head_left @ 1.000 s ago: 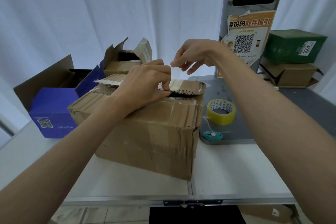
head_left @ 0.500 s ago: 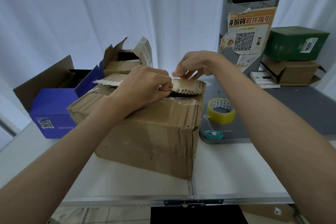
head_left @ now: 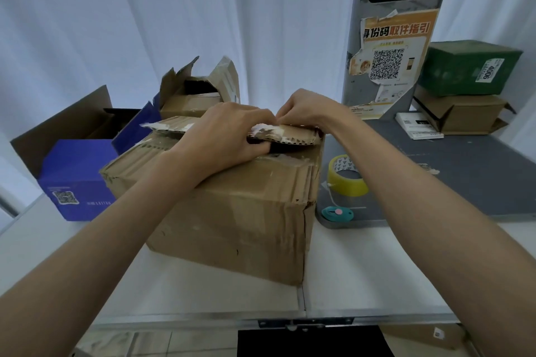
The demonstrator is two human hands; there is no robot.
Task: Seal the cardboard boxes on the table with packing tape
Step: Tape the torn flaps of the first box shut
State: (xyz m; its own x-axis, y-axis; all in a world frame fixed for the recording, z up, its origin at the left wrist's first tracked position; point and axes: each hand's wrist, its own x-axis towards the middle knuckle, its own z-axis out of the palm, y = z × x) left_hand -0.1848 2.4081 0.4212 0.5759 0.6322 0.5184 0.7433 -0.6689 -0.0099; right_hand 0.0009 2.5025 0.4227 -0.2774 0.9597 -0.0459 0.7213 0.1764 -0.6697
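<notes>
Cardboard box (head_left: 232, 211), creased and corrugated: left hand (head_left: 223, 136) and right hand (head_left: 304, 109) pinch its torn flap (head_left: 290, 136).

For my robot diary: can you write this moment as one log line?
left hand: grips box flap | right hand: pinches flap | tape roll: untouched

brown cardboard box (head_left: 232, 211), yellow tape roll (head_left: 346, 181), blue box (head_left: 74, 177), green box (head_left: 464, 69)
</notes>
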